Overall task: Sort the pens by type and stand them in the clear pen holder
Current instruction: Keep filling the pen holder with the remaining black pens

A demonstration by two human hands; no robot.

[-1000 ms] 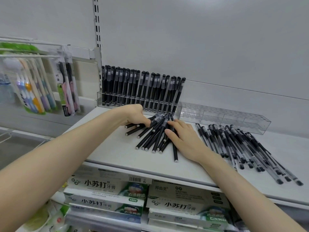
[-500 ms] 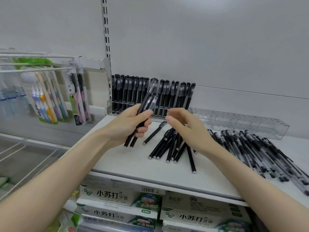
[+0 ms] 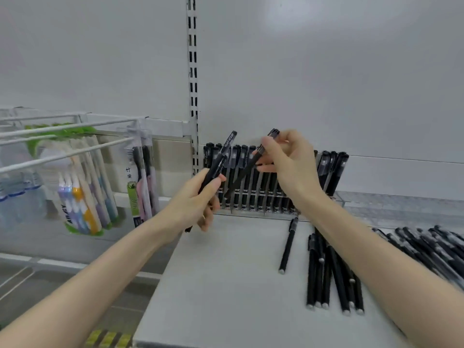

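Observation:
My left hand (image 3: pixel 198 197) grips a small bundle of black pens (image 3: pixel 221 159), tilted up to the right. My right hand (image 3: pixel 291 162) pinches a single black pen (image 3: pixel 247 169) near its cap, slanting down to the left in front of the clear pen holder (image 3: pixel 253 207). The holder stands against the back wall and is filled with a row of upright black pens (image 3: pixel 331 169). Loose black pens (image 3: pixel 326 270) lie on the white shelf (image 3: pixel 226 285) under my right forearm. One black pen (image 3: pixel 288 244) lies apart to their left.
A pile of clear-barrelled pens (image 3: pixel 431 247) lies at the right, in front of a second, empty clear holder (image 3: pixel 401 204). Packaged toothbrushes (image 3: pixel 82 197) hang on white hooks at the left. A slotted upright (image 3: pixel 192 96) runs up the wall.
My right hand has lifted from the pile and now pinches one pen in front of the holder. My left hand has risen with its bundle. The view has moved closer and to the left.

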